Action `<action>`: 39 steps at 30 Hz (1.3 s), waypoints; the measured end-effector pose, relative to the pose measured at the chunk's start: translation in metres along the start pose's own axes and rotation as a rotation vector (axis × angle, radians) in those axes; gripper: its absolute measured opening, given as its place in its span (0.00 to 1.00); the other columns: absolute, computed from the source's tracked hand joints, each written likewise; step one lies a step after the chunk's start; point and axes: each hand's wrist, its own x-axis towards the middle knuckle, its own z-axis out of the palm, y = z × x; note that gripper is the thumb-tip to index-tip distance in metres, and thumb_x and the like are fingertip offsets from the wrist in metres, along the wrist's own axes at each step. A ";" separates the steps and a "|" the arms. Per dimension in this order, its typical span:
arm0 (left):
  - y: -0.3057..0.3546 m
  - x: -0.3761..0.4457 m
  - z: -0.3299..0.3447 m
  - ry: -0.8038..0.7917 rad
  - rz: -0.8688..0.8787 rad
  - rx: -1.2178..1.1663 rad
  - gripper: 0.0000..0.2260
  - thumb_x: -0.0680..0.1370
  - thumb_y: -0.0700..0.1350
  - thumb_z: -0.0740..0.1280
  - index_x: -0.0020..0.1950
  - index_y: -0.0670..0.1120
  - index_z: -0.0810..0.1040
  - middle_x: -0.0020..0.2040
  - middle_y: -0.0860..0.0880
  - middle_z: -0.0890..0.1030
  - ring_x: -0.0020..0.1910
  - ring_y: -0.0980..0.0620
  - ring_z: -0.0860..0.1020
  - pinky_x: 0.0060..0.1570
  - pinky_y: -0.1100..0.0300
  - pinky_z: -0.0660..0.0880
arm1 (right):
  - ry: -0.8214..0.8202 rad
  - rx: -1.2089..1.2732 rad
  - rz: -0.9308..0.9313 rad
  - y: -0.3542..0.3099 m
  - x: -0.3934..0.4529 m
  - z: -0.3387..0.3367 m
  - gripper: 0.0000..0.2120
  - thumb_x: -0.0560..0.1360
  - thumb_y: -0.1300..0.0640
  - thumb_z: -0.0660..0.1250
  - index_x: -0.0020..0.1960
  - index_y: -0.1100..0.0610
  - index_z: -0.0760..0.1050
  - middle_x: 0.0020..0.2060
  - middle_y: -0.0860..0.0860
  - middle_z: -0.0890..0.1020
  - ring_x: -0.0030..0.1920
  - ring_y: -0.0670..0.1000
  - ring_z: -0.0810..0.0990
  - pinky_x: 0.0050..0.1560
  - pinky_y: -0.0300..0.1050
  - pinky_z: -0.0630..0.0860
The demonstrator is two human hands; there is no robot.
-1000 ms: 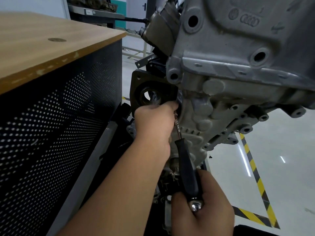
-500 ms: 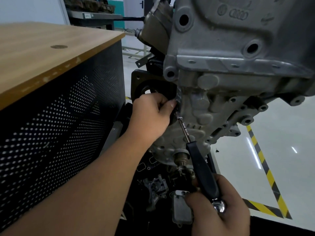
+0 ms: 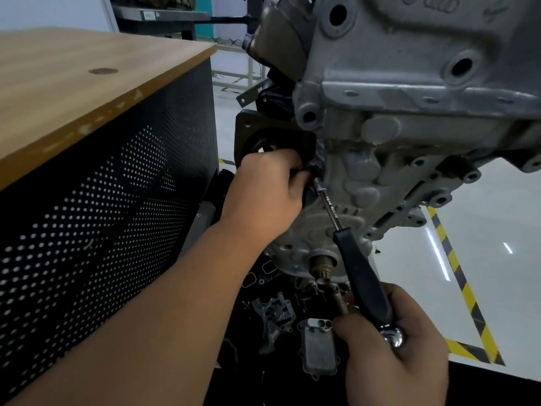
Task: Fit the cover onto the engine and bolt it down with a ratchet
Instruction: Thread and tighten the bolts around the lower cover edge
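left hand (image 3: 268,194): fingers curled tight at the ratchet's head, thumb tip pressed against the dark edge just beside the socket; what the curled fingers pinch is hidden under the knuckles, cannot tell.
right hand (image 3: 392,344): fingers wrapped round the lower end of the black grip, thumb laid along its left side; the chrome end knob shows between the thumb and the index finger.
ratchet (image 3: 363,276): black handle rising up and left from the right hand's fingers, thin chrome shank beyond it, socket end meeting the engine just right of the left thumb tip.
cover (image 3: 319,230): grey ribbed casting lying against the engine face, directly right of and below the left fingers, above the right hand's fingers; the ratchet shank crosses in front of it.
engine (image 3: 409,92): large grey block hanging above both hands, tilted, filling the upper right.
black plate (image 3: 251,133): dark flange with a round opening, just above the left knuckles, partly hidden by them.
loose parts (image 3: 317,347): small grey castings lying on a dark surface just left of the right fingers.
workbench (image 3: 87,92): wooden top over a perforated black panel, well left of the left forearm.
floor tape (image 3: 462,291): yellow and black stripe on the pale floor, right of the right hand.
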 end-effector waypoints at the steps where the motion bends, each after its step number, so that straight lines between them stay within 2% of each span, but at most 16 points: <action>1: 0.000 0.001 -0.001 0.004 -0.022 -0.028 0.05 0.75 0.44 0.73 0.42 0.43 0.84 0.26 0.57 0.69 0.27 0.54 0.72 0.30 0.62 0.69 | 0.001 0.021 -0.008 0.000 -0.002 0.001 0.08 0.62 0.70 0.73 0.33 0.58 0.79 0.21 0.54 0.75 0.20 0.44 0.69 0.21 0.30 0.65; 3: -0.001 0.004 -0.003 -0.013 -0.074 -0.086 0.05 0.75 0.43 0.74 0.40 0.43 0.84 0.25 0.57 0.71 0.26 0.56 0.71 0.27 0.68 0.67 | 0.026 0.027 -0.020 -0.001 -0.004 0.004 0.07 0.57 0.61 0.68 0.35 0.54 0.80 0.22 0.53 0.75 0.20 0.45 0.70 0.21 0.30 0.65; 7: -0.001 0.006 -0.004 -0.050 -0.218 -0.225 0.09 0.75 0.43 0.75 0.35 0.50 0.82 0.22 0.57 0.72 0.24 0.60 0.71 0.26 0.71 0.65 | 0.032 -0.056 -0.100 -0.006 -0.002 0.005 0.08 0.55 0.60 0.63 0.32 0.53 0.78 0.21 0.49 0.75 0.23 0.45 0.73 0.23 0.28 0.66; 10: 0.000 0.006 -0.001 -0.047 -0.303 -0.276 0.14 0.75 0.44 0.76 0.32 0.55 0.79 0.23 0.59 0.74 0.23 0.60 0.70 0.27 0.66 0.70 | 0.029 -0.115 -0.128 -0.006 -0.001 0.004 0.08 0.56 0.59 0.62 0.34 0.54 0.77 0.22 0.50 0.75 0.25 0.47 0.74 0.23 0.30 0.65; 13: 0.001 0.007 -0.001 -0.055 -0.348 -0.279 0.12 0.75 0.47 0.76 0.32 0.53 0.80 0.22 0.57 0.73 0.23 0.59 0.69 0.28 0.61 0.71 | 0.053 -0.125 -0.135 -0.005 -0.002 0.005 0.11 0.56 0.59 0.63 0.37 0.51 0.78 0.23 0.51 0.75 0.25 0.48 0.74 0.23 0.31 0.66; 17: 0.004 0.006 0.000 -0.053 -0.389 -0.382 0.10 0.75 0.46 0.76 0.35 0.46 0.83 0.20 0.57 0.69 0.21 0.60 0.66 0.25 0.68 0.64 | 0.059 -0.135 -0.154 -0.002 -0.006 0.006 0.09 0.56 0.60 0.63 0.34 0.53 0.79 0.21 0.48 0.74 0.24 0.47 0.74 0.23 0.29 0.65; 20: 0.008 0.005 0.000 -0.057 -0.501 -0.465 0.10 0.75 0.46 0.76 0.35 0.45 0.83 0.22 0.55 0.73 0.26 0.59 0.64 0.31 0.65 0.70 | 0.014 -0.124 -0.141 0.000 -0.006 0.007 0.05 0.62 0.64 0.69 0.34 0.55 0.79 0.20 0.48 0.73 0.24 0.46 0.73 0.23 0.29 0.65; 21: 0.010 0.005 0.000 -0.071 -0.564 -0.521 0.11 0.76 0.46 0.76 0.35 0.45 0.83 0.23 0.53 0.77 0.30 0.56 0.79 0.35 0.62 0.75 | 0.016 -0.134 -0.131 0.001 -0.005 0.007 0.09 0.64 0.69 0.70 0.35 0.56 0.80 0.20 0.49 0.72 0.23 0.46 0.73 0.23 0.29 0.65; 22: 0.012 0.006 0.000 -0.090 -0.639 -0.580 0.11 0.76 0.47 0.75 0.35 0.45 0.83 0.27 0.52 0.81 0.46 0.58 0.74 0.43 0.57 0.80 | 0.024 -0.127 -0.132 0.000 -0.006 0.008 0.11 0.64 0.72 0.71 0.34 0.56 0.80 0.20 0.49 0.72 0.23 0.46 0.72 0.23 0.29 0.65; 24: 0.014 0.006 0.000 -0.122 -0.751 -0.633 0.12 0.76 0.47 0.75 0.36 0.43 0.82 0.36 0.60 0.78 0.46 0.59 0.69 0.54 0.47 0.77 | 0.050 -0.096 -0.134 -0.002 -0.009 0.010 0.07 0.61 0.65 0.69 0.34 0.54 0.80 0.20 0.49 0.73 0.23 0.45 0.72 0.23 0.28 0.65; 25: 0.014 0.006 0.000 -0.134 -0.783 -0.645 0.12 0.76 0.47 0.75 0.36 0.42 0.82 0.36 0.63 0.77 0.43 0.61 0.70 0.52 0.48 0.77 | 0.075 -0.083 -0.128 -0.003 -0.011 0.012 0.07 0.58 0.62 0.67 0.35 0.54 0.80 0.20 0.48 0.73 0.23 0.45 0.73 0.24 0.28 0.65; 27: 0.014 0.006 -0.001 -0.171 -0.831 -0.692 0.09 0.76 0.46 0.75 0.38 0.44 0.82 0.23 0.59 0.77 0.25 0.66 0.71 0.30 0.62 0.76 | 0.093 -0.050 -0.133 -0.003 -0.013 0.013 0.10 0.56 0.61 0.64 0.36 0.55 0.81 0.21 0.49 0.75 0.24 0.44 0.75 0.24 0.27 0.66; 28: 0.016 0.004 -0.003 -0.189 -0.865 -0.730 0.08 0.76 0.46 0.75 0.40 0.44 0.82 0.21 0.57 0.72 0.19 0.62 0.65 0.22 0.67 0.66 | 0.089 -0.045 -0.134 -0.003 -0.013 0.012 0.10 0.56 0.61 0.64 0.36 0.56 0.81 0.21 0.49 0.75 0.23 0.44 0.74 0.24 0.27 0.65; 32: 0.023 -0.004 -0.006 -0.201 -1.133 -1.019 0.08 0.81 0.44 0.68 0.43 0.44 0.77 0.25 0.54 0.63 0.20 0.57 0.58 0.21 0.67 0.54 | 0.024 0.010 -0.090 -0.006 -0.011 0.008 0.08 0.56 0.62 0.65 0.33 0.56 0.80 0.20 0.51 0.74 0.20 0.43 0.70 0.22 0.30 0.65; 36: 0.024 -0.012 -0.024 -0.105 -1.351 -1.427 0.08 0.79 0.37 0.59 0.44 0.41 0.76 0.30 0.47 0.74 0.26 0.53 0.70 0.28 0.63 0.66 | -0.152 -0.050 -0.056 0.003 -0.017 -0.004 0.10 0.63 0.79 0.73 0.35 0.67 0.79 0.24 0.50 0.77 0.23 0.41 0.74 0.25 0.28 0.67; 39: 0.017 -0.020 -0.040 -0.058 -1.359 -1.538 0.11 0.78 0.32 0.56 0.52 0.35 0.77 0.40 0.39 0.82 0.36 0.46 0.80 0.33 0.61 0.76 | -0.215 -0.180 -0.064 0.008 -0.016 -0.011 0.09 0.65 0.80 0.73 0.40 0.69 0.81 0.31 0.50 0.80 0.35 0.49 0.80 0.35 0.34 0.72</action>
